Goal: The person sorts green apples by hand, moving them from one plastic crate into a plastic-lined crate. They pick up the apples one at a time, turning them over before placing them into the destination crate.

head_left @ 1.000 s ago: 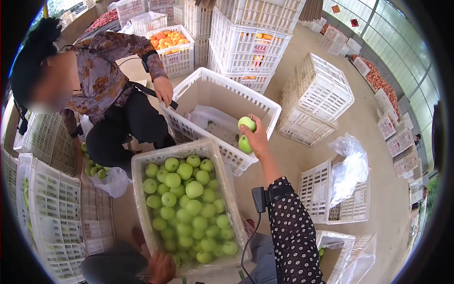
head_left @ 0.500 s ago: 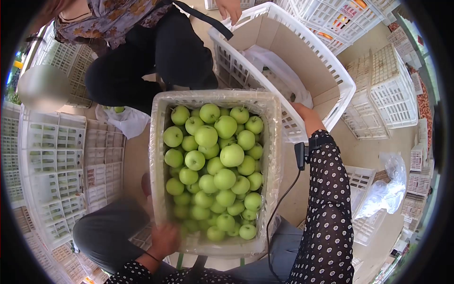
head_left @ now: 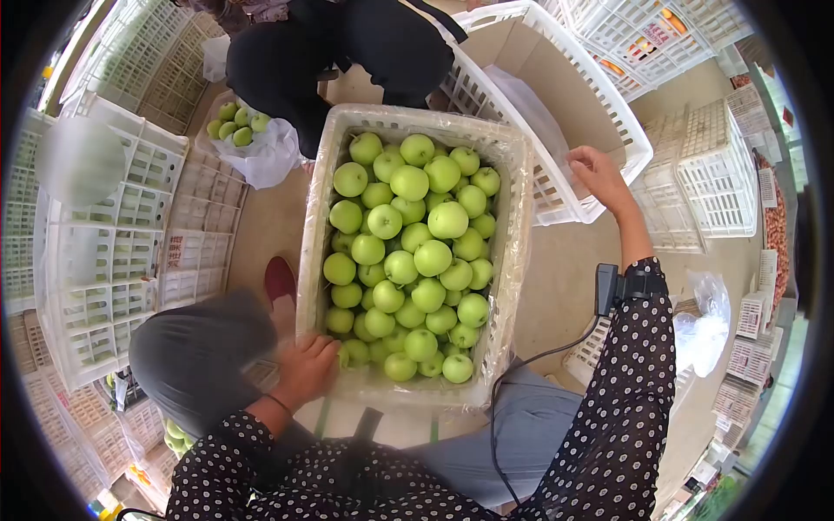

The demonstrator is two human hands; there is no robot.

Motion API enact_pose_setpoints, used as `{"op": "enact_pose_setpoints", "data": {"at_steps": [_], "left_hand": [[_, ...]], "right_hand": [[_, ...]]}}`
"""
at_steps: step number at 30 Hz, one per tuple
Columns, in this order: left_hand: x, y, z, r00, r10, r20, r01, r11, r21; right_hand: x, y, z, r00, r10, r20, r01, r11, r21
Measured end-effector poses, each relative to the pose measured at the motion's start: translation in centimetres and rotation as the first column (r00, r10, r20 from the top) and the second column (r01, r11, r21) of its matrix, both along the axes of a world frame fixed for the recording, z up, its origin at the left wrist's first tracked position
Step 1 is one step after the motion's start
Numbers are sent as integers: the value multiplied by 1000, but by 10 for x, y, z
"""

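A plastic-lined crate (head_left: 508, 286) full of green apples (head_left: 432, 258) stands in front of me. My left hand (head_left: 306, 369) rests on its near left corner, fingers curled over the rim beside the lowest apples; whether it grips the rim firmly is hard to see. Over the right side of a white, cardboard-lined crate (head_left: 556, 187), my right hand (head_left: 599, 176) is raised with its fingers partly bent and apart, holding nothing. A pale plastic bag (head_left: 530, 104) lies inside that white crate.
A co-worker's dark-trousered legs (head_left: 347, 52) are beyond the apple crate. An open bag of apples (head_left: 261, 148) sits at the left, near stacked white crates (head_left: 113, 234). More crates (head_left: 717, 174) and a clear plastic bag (head_left: 702, 321) are at the right.
The apple crate appears higher in view. My right hand has come off the white crate's near side and moved right, opening. The bag of apples at the left shows more fully.
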State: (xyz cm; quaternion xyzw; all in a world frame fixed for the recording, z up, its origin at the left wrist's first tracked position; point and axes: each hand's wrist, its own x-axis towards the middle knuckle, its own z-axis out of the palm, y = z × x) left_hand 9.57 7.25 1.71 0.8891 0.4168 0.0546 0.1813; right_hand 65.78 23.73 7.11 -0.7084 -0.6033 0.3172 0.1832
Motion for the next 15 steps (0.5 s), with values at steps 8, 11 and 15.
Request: {"op": "enact_pose_setpoints", "data": {"at_steps": [8,11,15], "left_hand": [[3,6,-3,993,-23,113,18,999,47],[-2,2,-2,990,-24,139,11,996,92],[5,2,-3,983,-48,178,28,993,112]], "right_hand": [[-142,-66,51,923,332,-193,-358,926,-120],[-185,-95,64,805,587,87,-575,808,-131],[-243,-174,129,822,507,259,-534,845,41]]}}
